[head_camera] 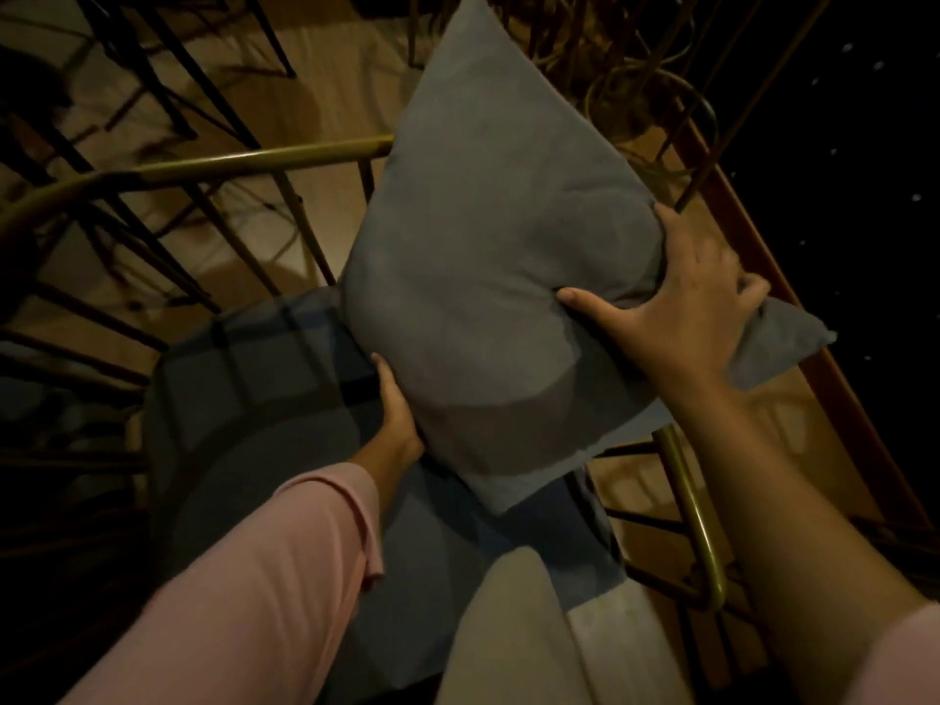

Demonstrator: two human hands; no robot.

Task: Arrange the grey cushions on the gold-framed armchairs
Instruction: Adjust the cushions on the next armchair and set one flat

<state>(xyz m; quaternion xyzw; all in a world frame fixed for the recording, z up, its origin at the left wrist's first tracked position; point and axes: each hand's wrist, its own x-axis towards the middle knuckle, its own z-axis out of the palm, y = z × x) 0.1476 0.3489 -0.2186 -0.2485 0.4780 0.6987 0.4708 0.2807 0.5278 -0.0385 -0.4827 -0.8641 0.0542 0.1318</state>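
A large grey cushion (pixel 488 256) is held up at a tilt over a gold-framed armchair (pixel 254 162). My left hand (pixel 397 409) grips its lower left edge, fingers mostly hidden behind the fabric. My right hand (pixel 676 302) clasps the right side, thumb pressed into the front and fingers wrapped over the edge. The chair's round blue-grey seat pad (pixel 264 399) lies below the cushion, crossed by dark shadows.
A second gold-framed chair (pixel 661 94) stands behind at the upper right. A gold arm rail (pixel 697 521) curves at the lower right. A light cloth (pixel 513 628) covers my leg at the bottom. Wooden floor (pixel 315 94) and a dark speckled surface (pixel 854 145) surround the chairs.
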